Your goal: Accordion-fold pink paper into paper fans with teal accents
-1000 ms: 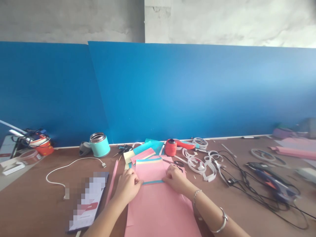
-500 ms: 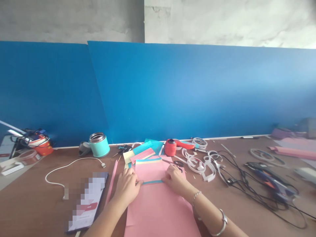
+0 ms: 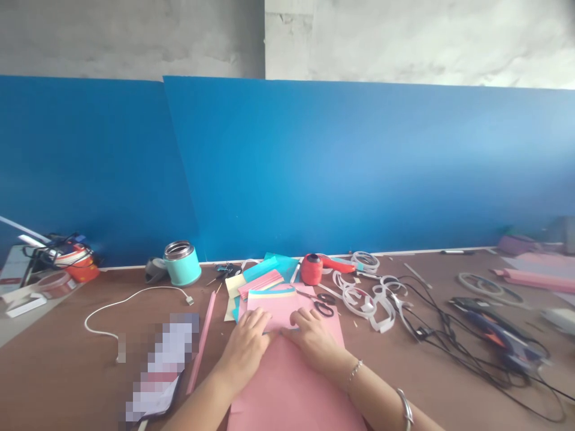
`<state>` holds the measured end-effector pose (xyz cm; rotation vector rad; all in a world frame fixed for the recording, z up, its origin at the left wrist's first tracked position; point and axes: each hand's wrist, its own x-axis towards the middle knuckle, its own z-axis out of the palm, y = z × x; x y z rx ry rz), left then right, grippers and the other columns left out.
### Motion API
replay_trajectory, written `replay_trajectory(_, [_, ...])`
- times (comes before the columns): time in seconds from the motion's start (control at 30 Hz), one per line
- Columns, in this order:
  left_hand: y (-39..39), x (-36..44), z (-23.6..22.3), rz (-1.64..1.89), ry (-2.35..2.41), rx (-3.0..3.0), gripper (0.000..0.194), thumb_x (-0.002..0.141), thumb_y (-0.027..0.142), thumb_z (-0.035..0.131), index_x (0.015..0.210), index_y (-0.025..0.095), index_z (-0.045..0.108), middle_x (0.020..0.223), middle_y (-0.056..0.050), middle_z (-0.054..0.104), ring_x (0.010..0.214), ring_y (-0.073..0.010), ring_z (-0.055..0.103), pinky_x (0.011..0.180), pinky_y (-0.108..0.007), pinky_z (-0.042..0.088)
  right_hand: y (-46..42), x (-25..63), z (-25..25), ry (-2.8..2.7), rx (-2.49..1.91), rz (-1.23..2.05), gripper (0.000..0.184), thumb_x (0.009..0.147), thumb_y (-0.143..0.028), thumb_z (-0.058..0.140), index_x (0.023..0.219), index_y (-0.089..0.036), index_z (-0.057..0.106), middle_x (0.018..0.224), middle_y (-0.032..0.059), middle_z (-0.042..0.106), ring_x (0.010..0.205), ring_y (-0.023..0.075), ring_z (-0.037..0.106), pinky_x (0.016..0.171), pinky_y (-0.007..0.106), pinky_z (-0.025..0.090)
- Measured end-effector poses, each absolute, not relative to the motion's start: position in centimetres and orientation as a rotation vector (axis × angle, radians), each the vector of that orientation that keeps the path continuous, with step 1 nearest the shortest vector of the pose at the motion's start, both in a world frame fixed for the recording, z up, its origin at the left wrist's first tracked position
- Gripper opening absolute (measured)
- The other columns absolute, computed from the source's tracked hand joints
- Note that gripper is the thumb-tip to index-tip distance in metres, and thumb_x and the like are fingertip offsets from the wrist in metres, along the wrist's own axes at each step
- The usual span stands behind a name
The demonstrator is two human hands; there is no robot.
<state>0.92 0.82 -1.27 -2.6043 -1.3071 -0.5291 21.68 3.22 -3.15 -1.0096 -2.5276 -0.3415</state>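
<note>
Tally in front of you, operator.
Two hands, your left and right; two wrist ornaments: one chain bracelet, one bangle. One pair of scissors, one turquoise canister, one white USB cable. Papers overlap; number unclear.

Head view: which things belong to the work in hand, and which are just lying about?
Likely in the work:
large pink paper sheet, beneath the left hand and right hand
smaller pink piece with a blue-and-cream far edge
possibly the dark-handled scissors

Apparently lying about:
open turquoise insulated cup
white USB cable
coiled white strips
</note>
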Motion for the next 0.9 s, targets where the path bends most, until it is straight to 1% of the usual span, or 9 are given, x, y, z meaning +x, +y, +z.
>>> replay_trajectory(0.07, [0.7, 0.4, -1.1, -0.5, -1.357, -2.605, 0.037, 0.089, 0.005, 0.038, 0.082, 0.02, 0.072, 0.108, -0.007, 0.062, 0.101, -0.0237, 0.051, 0.084, -0.04, 0.044, 3.0, 22.2, -2.7, -2.541, -1.071, -0.325, 0.03, 0.08, -0.01, 0.056, 0.1, -0.028, 0.068, 0.09, 0.0056, 0.059, 0.08, 0.02, 0.044, 0.066, 0.032, 0.028])
replay_trajectory(0.2, [0.7, -1.1, 0.0, -0.43, -1.466, -2.605, 0.04, 0.079, -0.002, 0.042, 0.069, 0.023, 0.071, 0.091, -0.005, 0.067, 0.094, -0.0241, 0.053, 0.076, -0.039, 0.044, 2.3, 23.3, -1.2, -2.537, -1.27, -0.253, 0.027, 0.071, -0.01, 0.06, 0.09, -0.026, 0.07, 0.092, 0.0059, 0.06, 0.086, 0.0219, 0.044, 0.071, 0.035, 0.029])
replay_trajectory(0.33, [1.1, -2.5, 0.6, -0.573, -1.618, -2.383, 0.039, 0.064, -0.009, 0.042, 0.053, 0.021, 0.064, 0.073, -0.004, 0.064, 0.082, -0.0219, 0.056, 0.09, -0.045, 0.041, 2.4, 23.3, -0.6, -2.581, -1.307, -0.251, 0.016, 0.075, -0.011, 0.056, 0.077, -0.021, 0.069, 0.086, 0.0054, 0.062, 0.084, 0.021, 0.045, 0.072, 0.035, 0.029])
replay_trajectory(0.43, [1.2, -2.9, 0.4, -0.874, -1.634, -2.196, 0.038, 0.065, -0.006, 0.039, 0.061, 0.022, 0.064, 0.069, -0.002, 0.062, 0.076, -0.0202, 0.056, 0.096, -0.044, 0.039, 3.0, 23.0, -1.1, -2.592, -1.276, -0.317, 0.017, 0.075, -0.008, 0.054, 0.064, -0.018, 0.063, 0.076, 0.0058, 0.06, 0.075, 0.0191, 0.044, 0.066, 0.034, 0.027])
replay_trajectory(0.57, [0.7, -1.6, -0.5, -1.19, -1.649, -2.404, 0.032, 0.07, 0.004, 0.038, 0.067, 0.022, 0.064, 0.067, -0.002, 0.064, 0.069, -0.0179, 0.06, 0.075, -0.03, 0.048, 3.7, 22.8, -1.8, -2.521, -1.166, -0.374, 0.02, 0.073, -0.006, 0.055, 0.056, -0.017, 0.057, 0.068, 0.005, 0.057, 0.07, 0.0177, 0.043, 0.065, 0.034, 0.026])
replay_trajectory(0.63, [0.3, -0.3, -0.7, -1.231, -1.767, -2.618, 0.028, 0.071, 0.011, 0.04, 0.07, 0.022, 0.065, 0.071, -0.002, 0.068, 0.071, -0.0186, 0.063, 0.068, -0.027, 0.047, 3.6, 22.7, -1.9, -2.441, -1.114, -0.367, 0.018, 0.073, -0.006, 0.055, 0.058, -0.017, 0.057, 0.068, 0.004, 0.057, 0.071, 0.0176, 0.044, 0.066, 0.034, 0.027])
replay_trajectory(0.7, [0.0, 1.0, -0.7, -1.275, -1.98, -2.727, 0.025, 0.078, 0.02, 0.04, 0.067, 0.02, 0.063, 0.067, -0.003, 0.067, 0.068, -0.019, 0.063, 0.063, -0.026, 0.046, 3.3, 22.3, -1.8, -2.357, -1.064, -0.346, 0.018, 0.074, -0.005, 0.053, 0.062, -0.017, 0.058, 0.069, 0.0036, 0.057, 0.072, 0.0174, 0.045, 0.065, 0.033, 0.028])
replay_trajectory(0.8, [0.0, 2.3, -0.7, -1.475, -2.307, -2.671, 0.038, 0.085, 0.045, 0.042, 0.061, 0.019, 0.054, 0.055, 0.0, 0.059, 0.051, -0.0157, 0.055, 0.051, -0.024, 0.039, 2.4, 21.2, -1.4, -2.308, -0.947, -0.321, 0.019, 0.078, -0.005, 0.049, 0.067, -0.017, 0.059, 0.071, 0.0034, 0.058, 0.07, 0.0163, 0.046, 0.063, 0.031, 0.028])
replay_trajectory(0.9, [0.3, 2.6, -1.1, -1.642, -2.528, -2.468, 0.046, 0.08, 0.061, 0.047, 0.058, 0.02, 0.047, 0.049, 0.001, 0.055, 0.046, -0.0146, 0.051, 0.047, -0.024, 0.036, 1.3, 20.2, -0.7, -2.333, -0.818, -0.306, 0.02, 0.082, -0.006, 0.045, 0.074, -0.017, 0.06, 0.073, 0.0036, 0.059, 0.069, 0.0158, 0.047, 0.061, 0.031, 0.03])
